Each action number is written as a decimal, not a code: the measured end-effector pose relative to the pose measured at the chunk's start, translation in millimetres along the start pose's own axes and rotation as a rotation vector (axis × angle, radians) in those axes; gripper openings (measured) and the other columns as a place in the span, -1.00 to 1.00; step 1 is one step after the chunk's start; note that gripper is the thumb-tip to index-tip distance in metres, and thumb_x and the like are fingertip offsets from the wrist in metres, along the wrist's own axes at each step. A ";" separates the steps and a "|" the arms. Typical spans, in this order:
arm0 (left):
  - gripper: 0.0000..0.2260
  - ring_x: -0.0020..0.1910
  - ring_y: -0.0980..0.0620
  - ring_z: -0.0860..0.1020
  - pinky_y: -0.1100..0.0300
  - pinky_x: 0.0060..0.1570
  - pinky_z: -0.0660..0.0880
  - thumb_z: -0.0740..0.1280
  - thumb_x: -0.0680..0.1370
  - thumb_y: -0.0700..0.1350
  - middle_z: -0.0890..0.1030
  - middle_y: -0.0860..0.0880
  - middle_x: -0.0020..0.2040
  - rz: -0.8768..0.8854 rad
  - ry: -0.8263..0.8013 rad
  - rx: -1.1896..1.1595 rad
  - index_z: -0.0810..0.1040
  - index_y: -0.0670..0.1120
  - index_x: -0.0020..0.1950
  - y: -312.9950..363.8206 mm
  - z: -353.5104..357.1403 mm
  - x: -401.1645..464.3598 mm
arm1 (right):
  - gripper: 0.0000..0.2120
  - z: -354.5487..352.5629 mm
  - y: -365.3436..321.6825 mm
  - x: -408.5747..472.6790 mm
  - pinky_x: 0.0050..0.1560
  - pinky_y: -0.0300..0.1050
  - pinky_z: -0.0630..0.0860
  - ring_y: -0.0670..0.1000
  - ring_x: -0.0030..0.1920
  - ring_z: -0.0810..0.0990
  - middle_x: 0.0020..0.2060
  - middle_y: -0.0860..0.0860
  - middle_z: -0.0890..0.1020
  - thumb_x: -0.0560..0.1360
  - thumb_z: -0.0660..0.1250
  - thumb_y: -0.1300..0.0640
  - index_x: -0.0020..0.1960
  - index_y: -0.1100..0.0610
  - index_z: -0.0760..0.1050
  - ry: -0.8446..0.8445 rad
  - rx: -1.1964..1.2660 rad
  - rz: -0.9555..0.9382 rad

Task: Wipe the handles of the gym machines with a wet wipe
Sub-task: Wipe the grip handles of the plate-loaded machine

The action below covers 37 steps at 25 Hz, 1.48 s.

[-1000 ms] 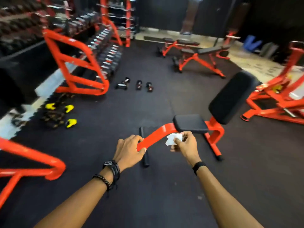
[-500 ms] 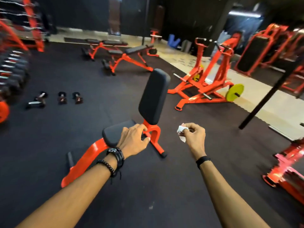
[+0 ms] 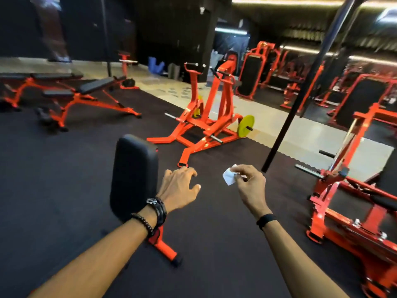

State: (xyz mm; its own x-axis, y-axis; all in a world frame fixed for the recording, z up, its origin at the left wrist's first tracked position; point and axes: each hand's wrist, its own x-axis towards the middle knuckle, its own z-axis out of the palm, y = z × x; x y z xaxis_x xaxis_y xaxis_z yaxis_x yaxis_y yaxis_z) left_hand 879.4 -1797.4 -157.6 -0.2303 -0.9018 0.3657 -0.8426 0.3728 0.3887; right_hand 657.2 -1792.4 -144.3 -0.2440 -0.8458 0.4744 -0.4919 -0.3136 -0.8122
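My right hand point(image 3: 249, 186) pinches a small crumpled white wet wipe point(image 3: 229, 177) in the air above the black floor. My left hand point(image 3: 178, 188) hovers empty with its fingers spread and loosely bent, just right of the black back pad point(image 3: 133, 175) of an orange seat bench. Ahead stands an orange plate-loaded machine point(image 3: 206, 117) with two raised handles point(image 3: 194, 65) and a yellow weight plate point(image 3: 246, 125). Neither hand touches any machine.
Orange flat benches point(image 3: 86, 93) stand at the far left. A black slanted pole point(image 3: 300, 91) rises right of my right hand. Another orange machine point(image 3: 348, 201) sits close on the right. More orange racks point(image 3: 255, 72) line the back, beyond a pale floor strip.
My view has swung right, away from the dumbbell rack. My left hand let go of the bench frame and seat and now hangs free. My right hand has carried the wipe along.
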 end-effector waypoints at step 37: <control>-0.56 0.19 0.02 0.55 -0.01 0.25 0.33 0.35 0.47 0.20 0.59 0.07 0.19 0.666 -0.257 -0.224 0.50 0.01 0.27 393.7 389.1 515.7 | -0.82 -377.5 375.5 355.7 -0.08 -0.23 0.59 -0.15 -0.16 0.65 -0.18 -0.07 0.69 0.42 0.48 0.31 -0.06 0.08 0.67 0.567 -0.394 0.181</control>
State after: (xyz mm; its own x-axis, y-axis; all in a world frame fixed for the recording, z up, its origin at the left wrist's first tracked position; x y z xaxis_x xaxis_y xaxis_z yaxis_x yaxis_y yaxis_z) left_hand 239.5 -2200.7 -145.1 -0.7868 -0.4820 0.3854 -0.3718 0.8687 0.3274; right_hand 70.3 -2048.2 -152.3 -0.6952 -0.4814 0.5339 -0.6415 0.0803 -0.7629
